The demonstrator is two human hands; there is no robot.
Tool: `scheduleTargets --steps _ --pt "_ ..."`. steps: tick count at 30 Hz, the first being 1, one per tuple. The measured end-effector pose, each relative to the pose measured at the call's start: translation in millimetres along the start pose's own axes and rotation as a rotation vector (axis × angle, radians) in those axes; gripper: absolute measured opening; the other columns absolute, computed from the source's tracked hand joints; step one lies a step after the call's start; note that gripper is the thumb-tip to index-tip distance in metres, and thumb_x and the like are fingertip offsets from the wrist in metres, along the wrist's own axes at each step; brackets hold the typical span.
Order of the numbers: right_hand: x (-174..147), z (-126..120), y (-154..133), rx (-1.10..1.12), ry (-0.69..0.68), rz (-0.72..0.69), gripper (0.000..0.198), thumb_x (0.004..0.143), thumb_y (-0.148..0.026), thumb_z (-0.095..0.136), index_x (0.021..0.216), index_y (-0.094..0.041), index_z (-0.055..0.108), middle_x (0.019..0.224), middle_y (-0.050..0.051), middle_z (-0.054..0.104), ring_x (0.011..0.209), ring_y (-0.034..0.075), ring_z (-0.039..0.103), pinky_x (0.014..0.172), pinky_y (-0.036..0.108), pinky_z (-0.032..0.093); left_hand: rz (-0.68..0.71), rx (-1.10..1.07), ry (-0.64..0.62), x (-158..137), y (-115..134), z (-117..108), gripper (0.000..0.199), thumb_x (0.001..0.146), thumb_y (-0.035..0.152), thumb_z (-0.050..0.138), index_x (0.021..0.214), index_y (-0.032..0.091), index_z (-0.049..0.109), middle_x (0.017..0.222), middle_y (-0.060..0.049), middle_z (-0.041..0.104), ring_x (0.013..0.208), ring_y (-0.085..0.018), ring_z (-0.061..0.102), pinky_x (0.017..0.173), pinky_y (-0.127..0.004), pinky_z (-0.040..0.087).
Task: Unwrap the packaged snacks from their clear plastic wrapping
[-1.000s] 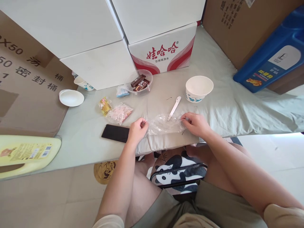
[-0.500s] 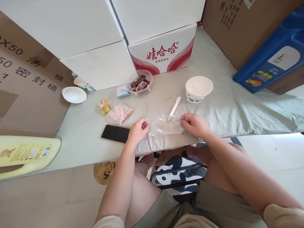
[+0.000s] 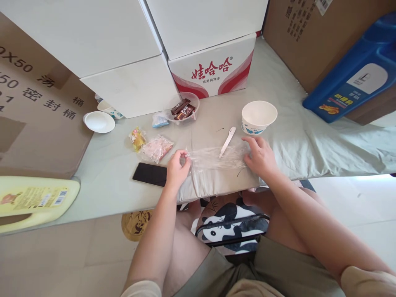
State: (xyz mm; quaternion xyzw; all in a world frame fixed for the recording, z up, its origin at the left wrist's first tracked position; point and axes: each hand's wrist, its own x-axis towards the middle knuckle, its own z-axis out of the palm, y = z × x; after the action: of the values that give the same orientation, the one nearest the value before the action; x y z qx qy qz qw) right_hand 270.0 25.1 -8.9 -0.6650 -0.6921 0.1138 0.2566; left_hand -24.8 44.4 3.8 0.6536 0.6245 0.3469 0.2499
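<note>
A clear, crinkled plastic bag [image 3: 206, 159] lies stretched sideways near the table's front edge. My left hand [image 3: 178, 167] pinches its left end between thumb and fingertips. At the bag's right end is my right hand [image 3: 262, 159], its index finger stretched out and apart from the thumb; the thumb side touches the plastic or lies right beside it. A white utility knife [image 3: 228, 139] rests with its lower end at the bag. Just beyond my right hand stands a white paper bowl [image 3: 258, 117] with a blue leaf pattern. A black phone [image 3: 150, 174] lies beside my left hand.
Behind are a clear plastic bowl [image 3: 188, 115] of brown-wrapped bars, a blue packet [image 3: 160, 120], a pink packet [image 3: 157, 147] and a yellow packet [image 3: 137, 138]. White boxes [image 3: 213, 70] line the back. A blue jug [image 3: 349, 82] and a yellow jug [image 3: 40, 202] flank the table.
The bag has been drawn out longer and flatter. My right hand has moved right and its fingers have spread. My left hand has shifted slightly left, still pinching the bag.
</note>
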Motion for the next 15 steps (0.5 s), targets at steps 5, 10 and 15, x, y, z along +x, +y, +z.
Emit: scheduleTargets --steps 5,10,15 --pt "-6 6 2 0.087 -0.201 -0.209 0.076 0.068 -0.009 0.051 0.143 -0.023 0.046 0.144 0.017 0.044 0.133 0.037 0.043 0.105 0.057 0.040 -0.118 -0.391 0.010 1 2 4 0.021 0.083 0.033 0.057 0.099 0.024 0.046 0.092 0.001 0.051 0.069 -0.010 0.061 0.058 -0.022 0.049" --pt "-6 -13 2 0.297 -0.220 -0.339 0.057 0.076 -0.026 0.057 0.132 -0.025 0.057 0.151 0.014 0.044 0.145 0.040 0.028 0.114 0.064 0.026 -0.315 -0.625 -0.148 1 12 1 0.027 0.080 0.032 0.060 0.099 0.026 0.042 0.081 0.006 0.048 0.041 -0.003 0.041 0.033 -0.016 0.023" --pt "-4 -16 -20 0.686 -0.217 -0.216 0.039 0.091 -0.041 0.054 0.124 -0.021 0.059 0.132 0.014 0.062 0.125 0.027 0.057 0.105 0.046 0.045 -0.348 -0.700 -0.377 -2 31 7 0.033 0.075 0.033 0.067 0.096 0.025 0.043 0.075 0.009 0.049 0.037 -0.002 0.037 0.032 -0.017 0.017"
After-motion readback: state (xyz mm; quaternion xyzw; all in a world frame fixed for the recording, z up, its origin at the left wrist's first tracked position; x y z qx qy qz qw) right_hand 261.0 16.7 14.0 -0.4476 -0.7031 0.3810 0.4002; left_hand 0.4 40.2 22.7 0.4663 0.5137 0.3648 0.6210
